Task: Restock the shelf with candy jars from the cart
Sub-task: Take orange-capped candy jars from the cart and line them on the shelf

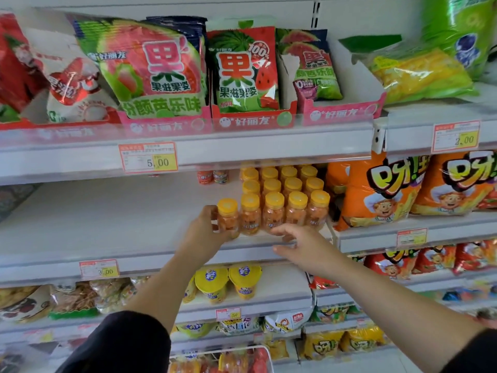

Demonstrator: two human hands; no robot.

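Note:
My left hand (205, 232) grips a clear candy jar (228, 218) with a yellow lid and orange candies, standing at the left end of the front row on the white middle shelf (107, 227). To its right stand several rows of the same yellow-lidded jars (285, 195), packed close together. My right hand (301, 243) hovers over the shelf's front edge just below the front row, fingers spread and relaxed, holding nothing. At the bottom edge the white wire cart (223, 359) shows more jars and packets inside.
Watermelon gummy bags in pink display boxes (242, 76) fill the shelf above. Orange snack bags (376, 192) stand right of the jars. Two small jars (213, 176) sit far back. Yellow cups (228, 284) and snack packs line lower shelves. The middle shelf's left part is bare.

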